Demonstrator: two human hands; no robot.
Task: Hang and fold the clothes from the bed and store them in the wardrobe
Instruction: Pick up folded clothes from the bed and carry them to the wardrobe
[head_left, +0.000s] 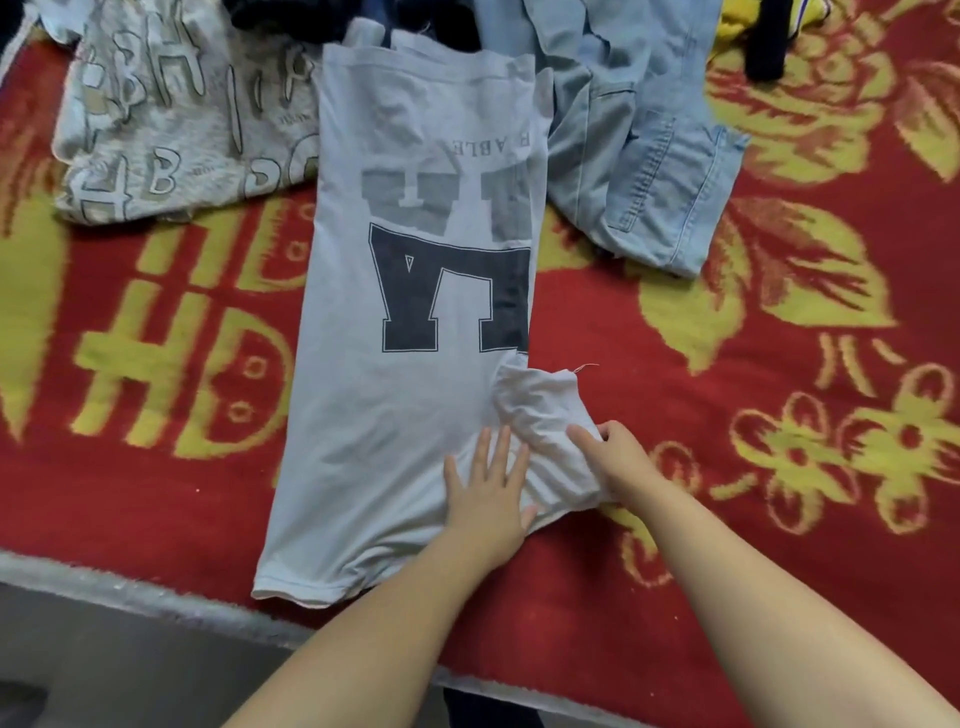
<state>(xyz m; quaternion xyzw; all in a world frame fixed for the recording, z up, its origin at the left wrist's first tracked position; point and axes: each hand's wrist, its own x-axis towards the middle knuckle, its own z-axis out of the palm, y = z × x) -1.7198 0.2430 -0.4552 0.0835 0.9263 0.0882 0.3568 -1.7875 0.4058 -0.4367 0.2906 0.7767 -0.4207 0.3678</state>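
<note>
The left hand (488, 486) lies flat on the near end of the white T-shirt (415, 322), fingers straight and spread. Just beside it, the right hand (621, 457) pinches a bunched sleeve (540, 405) at the shirt's right edge, fingers curled on the cloth. The shirt lies lengthwise on the red and yellow blanket (753, 415). Farther off lie a grey printed top (171, 124) to the left and a denim garment (649, 156) to the right.

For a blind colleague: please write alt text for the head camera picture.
Left hand presses flat on a light grey T-shirt spread over a red and yellow blanket, while right hand grips its bunched sleeve. Denim garment lies beyond.
</note>
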